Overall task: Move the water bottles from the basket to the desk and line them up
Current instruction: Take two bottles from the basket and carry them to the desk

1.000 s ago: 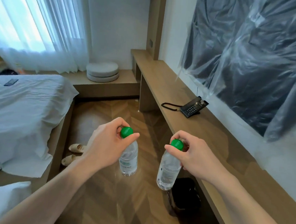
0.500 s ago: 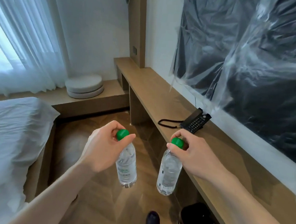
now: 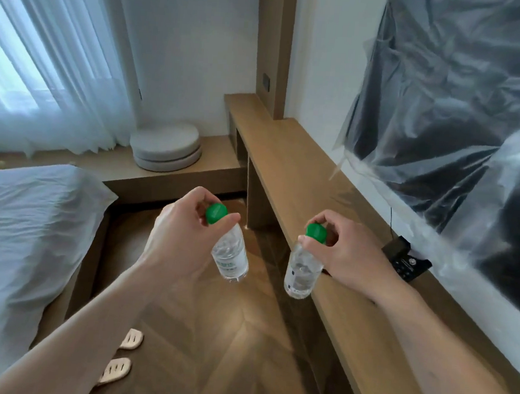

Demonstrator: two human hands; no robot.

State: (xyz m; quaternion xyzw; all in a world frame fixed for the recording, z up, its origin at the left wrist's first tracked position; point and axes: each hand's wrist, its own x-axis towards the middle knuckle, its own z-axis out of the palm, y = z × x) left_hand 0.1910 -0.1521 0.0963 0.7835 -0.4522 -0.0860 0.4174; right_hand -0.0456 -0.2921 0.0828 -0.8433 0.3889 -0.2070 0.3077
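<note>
Two hands [image 3: 182, 240] [image 3: 350, 258] each pinching a clear ribbed green-capped plastic bottle [image 3: 231, 258] [image 3: 302, 273].

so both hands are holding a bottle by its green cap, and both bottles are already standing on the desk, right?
Not quite. In the head view the left hand and right hand each hold a bottle by its green cap, but the left bottle and right bottle hang in the air, not yet standing on the desk.
</note>
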